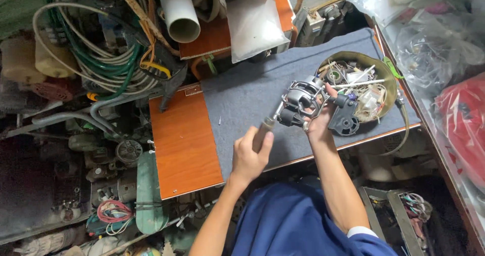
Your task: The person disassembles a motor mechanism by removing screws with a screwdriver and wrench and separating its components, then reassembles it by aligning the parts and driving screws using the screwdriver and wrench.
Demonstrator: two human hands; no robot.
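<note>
Gripping grey metal motor frame (302,100), right hand (319,119); left hand (248,157) on screwdriver (267,126).

Grey metal motor (302,100) held above mat; screwdriver (266,127) tip against it.

The mat (252,94) lies on the desk (182,145). The bowl of parts (386,77) sits on the mat's right end; the motor assembly (303,102) is just left of it.
</note>
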